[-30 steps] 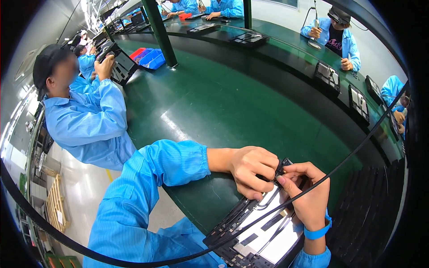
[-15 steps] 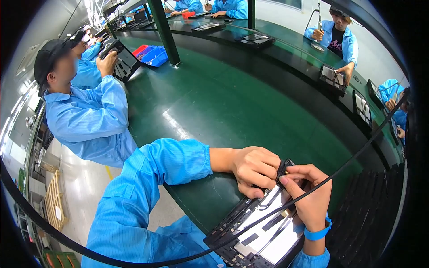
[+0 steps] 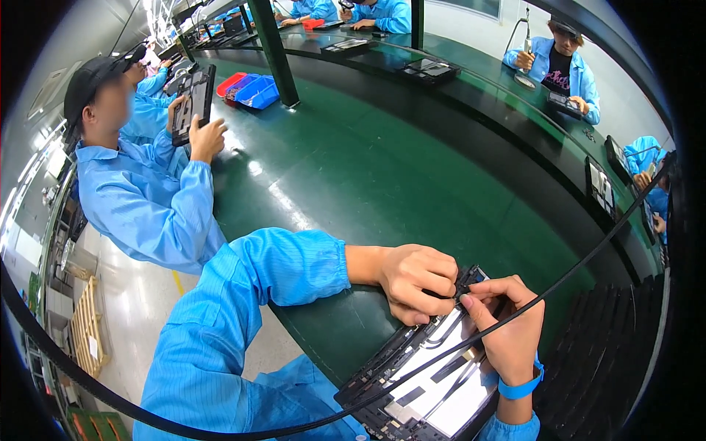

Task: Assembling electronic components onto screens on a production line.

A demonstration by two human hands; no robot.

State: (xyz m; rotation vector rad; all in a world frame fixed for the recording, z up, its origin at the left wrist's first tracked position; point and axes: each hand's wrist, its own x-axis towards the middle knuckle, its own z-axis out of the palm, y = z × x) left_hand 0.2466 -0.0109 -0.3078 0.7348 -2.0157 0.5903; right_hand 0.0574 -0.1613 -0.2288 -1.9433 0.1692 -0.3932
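Note:
An opened flat electronic device (image 3: 434,386), with a black frame, white panels and thin dark cables, lies at a slant on the green table in front of me. My left hand (image 3: 418,283) rests on its upper left edge, fingers curled inward. At the device's top corner, the thumb and forefinger of my right hand (image 3: 511,334) are pinched together close to my left fingertips. Whatever small part lies between my fingers is too hidden to name. A blue band (image 3: 522,382) circles my right wrist.
A black cable (image 3: 566,275) arcs across in front of the device. Ribbed black trays (image 3: 596,360) stand at the right. Red and blue bins (image 3: 257,92) sit by a green post (image 3: 272,51). At the left a co-worker (image 3: 140,191) holds up another device (image 3: 195,103); others sit across the belt.
My hands have barely shifted at the device's corner. The co-worker at left has turned their device more upright and moved one hand. The person across has lifted a device nearer to themselves.

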